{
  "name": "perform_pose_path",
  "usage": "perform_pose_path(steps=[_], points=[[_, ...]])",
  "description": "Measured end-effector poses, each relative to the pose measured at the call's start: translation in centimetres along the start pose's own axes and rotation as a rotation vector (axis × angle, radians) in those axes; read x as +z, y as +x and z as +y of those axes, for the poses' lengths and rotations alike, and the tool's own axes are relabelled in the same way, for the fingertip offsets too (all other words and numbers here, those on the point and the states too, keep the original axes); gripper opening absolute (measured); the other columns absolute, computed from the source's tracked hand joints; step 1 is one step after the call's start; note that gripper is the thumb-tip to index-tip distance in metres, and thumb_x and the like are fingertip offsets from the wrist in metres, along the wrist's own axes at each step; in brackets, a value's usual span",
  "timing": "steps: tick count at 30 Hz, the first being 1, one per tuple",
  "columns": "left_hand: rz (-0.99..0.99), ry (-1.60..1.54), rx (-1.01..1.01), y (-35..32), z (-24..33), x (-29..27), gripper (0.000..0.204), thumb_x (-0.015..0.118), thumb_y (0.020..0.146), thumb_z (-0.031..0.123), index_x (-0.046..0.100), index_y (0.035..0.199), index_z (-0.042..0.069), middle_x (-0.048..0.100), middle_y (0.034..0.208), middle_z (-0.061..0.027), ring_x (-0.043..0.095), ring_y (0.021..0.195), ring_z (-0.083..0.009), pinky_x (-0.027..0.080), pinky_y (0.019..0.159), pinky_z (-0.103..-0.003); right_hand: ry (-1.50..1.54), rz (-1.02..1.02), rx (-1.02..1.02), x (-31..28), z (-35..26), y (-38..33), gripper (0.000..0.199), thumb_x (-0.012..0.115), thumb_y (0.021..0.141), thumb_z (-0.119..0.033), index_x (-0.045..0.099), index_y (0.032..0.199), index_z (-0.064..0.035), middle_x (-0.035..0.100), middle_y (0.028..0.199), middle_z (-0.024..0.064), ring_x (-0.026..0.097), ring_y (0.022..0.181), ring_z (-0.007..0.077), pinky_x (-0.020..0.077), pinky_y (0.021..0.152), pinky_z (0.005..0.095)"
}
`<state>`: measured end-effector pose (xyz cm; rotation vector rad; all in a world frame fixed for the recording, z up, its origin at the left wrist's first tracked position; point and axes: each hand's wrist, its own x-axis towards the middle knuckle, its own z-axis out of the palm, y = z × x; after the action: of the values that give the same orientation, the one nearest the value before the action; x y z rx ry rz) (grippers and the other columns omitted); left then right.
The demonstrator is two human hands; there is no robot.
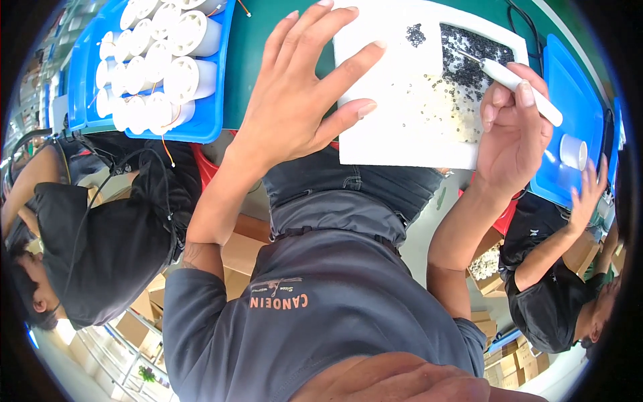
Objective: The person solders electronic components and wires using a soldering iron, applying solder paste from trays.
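My right hand (512, 134) grips a white pen-shaped tool (512, 79) with a thin metal tip. That tip points left, over a dense patch of tiny black ring-like parts (469, 50) in a white foam tray (382, 144). Whether the tip touches any of them I cannot tell. A small cluster of the same parts (416, 35) lies on the raised foam to the left, and others are scattered lower down. My left hand (295, 94) is spread with nothing in it, its thumb and forefinger reaching over the tray's left edge.
At the left, a blue tray (218, 100) holds several white cylindrical housings (189, 80) with thin orange wires. Another blue tray (569, 80) at the right carries a white ring-shaped piece (573, 152). Co-workers sit on both sides; one's hand (589, 194) is near the right tray.
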<state>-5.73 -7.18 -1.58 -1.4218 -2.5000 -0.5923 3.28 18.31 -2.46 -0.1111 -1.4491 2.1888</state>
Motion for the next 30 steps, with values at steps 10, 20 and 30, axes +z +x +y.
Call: perform_pose_path(steps=[10,20,30], points=[[0.005,-0.168,-0.063,-0.8,-0.8,0.7,0.048,0.051,0.100,0.040,0.062,0.140,0.018,0.037,0.157,-0.0168,0.033,0.146,-0.0388,0.026,0.118,-0.052,0.003,-0.002,0.001,0.0,-0.1,0.0,0.028,0.058,0.100,-0.011,0.063,0.117,0.0109,0.062,0.077,0.0106,0.054,0.064,0.0143,0.0390,0.054,0.0237],[-0.502,0.129,-0.117,2.8,1.7,-2.0,0.058,0.059,0.096,0.044,0.053,0.147,0.017,0.029,0.157,-0.0244,0.025,0.146,-0.0475,0.018,0.117,-0.063,0.016,-0.021,0.004,0.1,0.4,0.0,0.028,0.057,0.101,-0.011,0.063,0.118,0.0108,0.063,0.078,0.0103,0.055,0.064,0.0134,0.0396,0.054,0.0232],[-0.124,0.004,0.010,1.3,1.5,0.2,0.048,0.050,0.099,0.042,0.063,0.140,0.019,0.038,0.157,-0.0147,0.032,0.147,-0.0382,0.016,0.121,-0.054,0.034,-0.018,-0.010,0.0,0.2,0.0,0.027,0.058,0.101,-0.010,0.064,0.118,0.0099,0.064,0.078,0.0106,0.056,0.064,0.0130,0.0400,0.054,0.0227]])
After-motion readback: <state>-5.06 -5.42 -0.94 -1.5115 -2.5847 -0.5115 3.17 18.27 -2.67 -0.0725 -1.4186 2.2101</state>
